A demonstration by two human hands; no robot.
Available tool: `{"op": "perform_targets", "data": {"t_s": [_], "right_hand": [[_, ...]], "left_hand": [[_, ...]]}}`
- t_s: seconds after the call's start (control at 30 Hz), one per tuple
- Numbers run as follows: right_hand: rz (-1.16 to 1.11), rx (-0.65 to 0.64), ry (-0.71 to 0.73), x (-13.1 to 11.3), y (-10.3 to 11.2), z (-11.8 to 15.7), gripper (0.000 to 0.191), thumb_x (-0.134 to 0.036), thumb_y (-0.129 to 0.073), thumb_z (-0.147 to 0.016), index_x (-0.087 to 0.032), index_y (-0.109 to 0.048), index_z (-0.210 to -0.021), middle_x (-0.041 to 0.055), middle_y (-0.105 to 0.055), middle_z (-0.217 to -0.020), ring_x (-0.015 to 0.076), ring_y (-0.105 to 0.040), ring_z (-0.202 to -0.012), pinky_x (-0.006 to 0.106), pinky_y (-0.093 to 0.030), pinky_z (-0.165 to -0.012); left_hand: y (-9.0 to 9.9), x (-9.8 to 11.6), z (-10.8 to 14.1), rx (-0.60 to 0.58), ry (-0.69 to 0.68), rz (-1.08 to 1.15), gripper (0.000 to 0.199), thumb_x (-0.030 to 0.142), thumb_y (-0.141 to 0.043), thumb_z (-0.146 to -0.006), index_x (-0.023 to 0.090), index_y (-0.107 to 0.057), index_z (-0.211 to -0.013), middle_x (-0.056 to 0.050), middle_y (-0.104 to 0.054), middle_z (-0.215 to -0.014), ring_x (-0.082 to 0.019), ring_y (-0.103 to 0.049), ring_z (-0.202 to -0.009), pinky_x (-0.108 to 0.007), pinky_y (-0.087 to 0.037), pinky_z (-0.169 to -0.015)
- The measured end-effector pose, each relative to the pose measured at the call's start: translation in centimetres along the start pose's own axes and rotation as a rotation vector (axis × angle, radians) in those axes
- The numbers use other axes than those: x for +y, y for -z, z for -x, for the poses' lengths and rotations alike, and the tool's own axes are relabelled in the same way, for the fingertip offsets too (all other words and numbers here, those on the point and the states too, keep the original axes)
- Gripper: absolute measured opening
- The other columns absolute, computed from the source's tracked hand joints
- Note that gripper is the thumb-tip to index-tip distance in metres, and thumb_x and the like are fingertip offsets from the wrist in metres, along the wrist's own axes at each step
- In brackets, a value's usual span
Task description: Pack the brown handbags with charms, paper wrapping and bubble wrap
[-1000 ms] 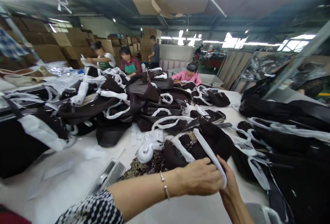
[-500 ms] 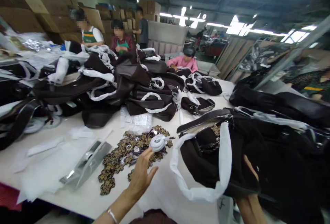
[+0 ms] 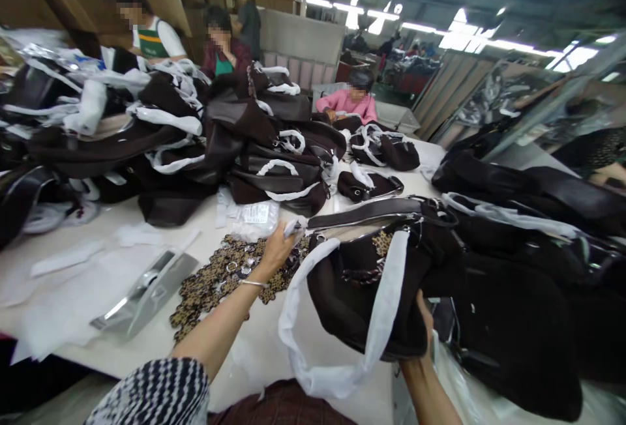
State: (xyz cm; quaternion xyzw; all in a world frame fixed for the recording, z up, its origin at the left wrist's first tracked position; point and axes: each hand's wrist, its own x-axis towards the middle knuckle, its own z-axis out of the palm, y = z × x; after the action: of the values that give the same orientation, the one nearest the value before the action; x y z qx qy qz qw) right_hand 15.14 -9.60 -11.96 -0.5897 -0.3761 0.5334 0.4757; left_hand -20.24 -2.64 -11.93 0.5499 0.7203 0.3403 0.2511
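Note:
My left hand (image 3: pixel 278 248) is closed around a white-wrapped coiled strap (image 3: pixel 296 223), just above a spread of brown flower-patterned charms (image 3: pixel 208 288) with metal rings. Most of the coil is hidden by the fingers. My right hand (image 3: pixel 424 321) grips the lower right side of a dark brown handbag (image 3: pixel 337 307), its fingers partly behind the fabric. The bag leans tilted in front of me, a white-wrapped handle (image 3: pixel 386 301) looping toward me. A flower charm (image 3: pixel 381 243) hangs at its opening, next to a dark strap (image 3: pixel 362 214).
A heap of dark bags (image 3: pixel 180 145) covers the table's far left. More bags (image 3: pixel 518 321) lie at the right. A clear plastic holder (image 3: pixel 147 288), white sheets (image 3: pixel 63 301) and a labelled plastic packet (image 3: pixel 254 215) lie on the table. A person in pink (image 3: pixel 348 102) works across it.
My left hand has moved forward and closed on the coiled strap, lifting it off the charms. My right hand has drawn the handbag leftward, away from the bags at the right.

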Motion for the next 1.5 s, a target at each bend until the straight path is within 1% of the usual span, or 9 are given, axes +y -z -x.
{"op": "perform_targets", "data": {"t_s": [0.2,0.37,0.53,0.73,0.97,1.07,1.2,1.3,1.5], "right_hand": [[-0.386,-0.083,-0.372,4.4,-2.0,1.9,0.043,-0.055,-0.083,-0.051,-0.023,-0.067,-0.076,0.004,-0.074,-0.082,0.028,-0.069,-0.09,0.044,-0.056,-0.083],[-0.029,-0.104,-0.552,8.1,1.9,3.8,0.039,-0.045,-0.08,-0.057,-0.019,-0.064,-0.081,0.0051,-0.071,-0.08,0.0209,-0.067,-0.075,0.036,-0.053,-0.071],[0.407,0.084,-0.211,6.0,5.8,4.6,0.037,-0.05,-0.065,-0.07,-0.018,-0.067,-0.087,0.0048,-0.07,-0.081,0.0206,-0.063,-0.07,0.034,-0.05,-0.064],[0.735,0.288,0.476,-0.7,3.9,2.5,0.026,-0.038,-0.055,-0.088,-0.019,-0.064,-0.103,0.0091,-0.067,-0.104,0.023,-0.062,-0.094,0.04,-0.05,-0.086],[1.024,-0.366,0.815,-4.5,-0.4,-2.0,0.03,-0.029,-0.066,-0.085,-0.022,-0.064,-0.114,0.0088,-0.066,-0.117,0.0237,-0.058,-0.113,0.04,-0.043,-0.101],[1.288,-0.59,0.686,-5.0,-2.6,-3.3,0.027,-0.03,-0.064,-0.086,-0.022,-0.066,-0.112,0.0091,-0.068,-0.114,0.0246,-0.06,-0.11,0.04,-0.043,-0.097],[1.563,-0.606,0.387,-6.2,-5.0,-4.1,0.029,-0.04,-0.05,-0.094,-0.02,-0.07,-0.1,0.0113,-0.073,-0.09,0.0263,-0.069,-0.087,0.035,-0.047,-0.075],[1.601,-0.575,0.371,-7.5,-6.5,-3.8,0.034,-0.042,-0.046,-0.095,-0.018,-0.069,-0.103,0.0145,-0.073,-0.092,0.0282,-0.069,-0.089,0.034,-0.046,-0.073],[1.535,-0.681,0.431,-7.7,-7.0,-2.8,0.028,-0.03,-0.043,-0.094,-0.023,-0.066,-0.109,0.0105,-0.074,-0.094,0.0256,-0.069,-0.085,0.031,-0.042,-0.068]], "left_hand": [[0.8,7.3,-0.5,-0.185,0.022,0.898,0.043,0.046,-0.06,-0.084,0.022,-0.054,-0.12,-0.002,-0.066,-0.101,-0.018,-0.062,-0.089,-0.029,-0.048,-0.081],[-1.3,6.0,1.0,-0.239,-0.067,0.453,0.029,0.038,-0.062,-0.081,0.018,-0.058,-0.102,-0.003,-0.064,-0.095,-0.02,-0.058,-0.091,-0.033,-0.045,-0.086],[-1.2,2.8,3.7,-0.225,-0.13,0.267,0.032,0.042,-0.056,-0.086,0.019,-0.054,-0.109,-0.003,-0.062,-0.098,-0.02,-0.058,-0.091,-0.034,-0.044,-0.087],[1.2,3.2,6.4,-0.107,-0.118,0.109,0.034,0.037,-0.055,-0.087,0.02,-0.053,-0.116,-0.004,-0.065,-0.101,-0.022,-0.061,-0.09,-0.036,-0.048,-0.085],[3.7,5.9,7.4,0.223,-0.499,-0.038,0.038,0.019,-0.06,-0.085,0.021,-0.054,-0.122,-0.009,-0.061,-0.127,-0.024,-0.056,-0.12,-0.042,-0.043,-0.105],[4.3,7.6,7.8,0.328,-0.601,-0.077,0.032,0.017,-0.061,-0.085,0.023,-0.059,-0.116,-0.009,-0.055,-0.135,-0.025,-0.046,-0.133,-0.046,-0.036,-0.113],[4.6,9.4,9.1,0.456,-0.569,-0.054,0.026,0.02,-0.063,-0.086,0.026,-0.062,-0.112,-0.007,-0.044,-0.145,-0.027,-0.04,-0.138,-0.05,-0.034,-0.115],[4.0,10.3,10.5,0.324,-0.638,-0.055,0.03,0.016,-0.059,-0.086,0.029,-0.062,-0.113,-0.006,-0.049,-0.141,-0.026,-0.042,-0.136,-0.051,-0.037,-0.113],[0.5,10.3,10.8,-0.419,-0.756,-0.127,0.051,0.0,-0.049,-0.075,0.025,-0.062,-0.117,-0.009,-0.055,-0.137,-0.025,-0.04,-0.137,-0.048,-0.032,-0.115]]}}
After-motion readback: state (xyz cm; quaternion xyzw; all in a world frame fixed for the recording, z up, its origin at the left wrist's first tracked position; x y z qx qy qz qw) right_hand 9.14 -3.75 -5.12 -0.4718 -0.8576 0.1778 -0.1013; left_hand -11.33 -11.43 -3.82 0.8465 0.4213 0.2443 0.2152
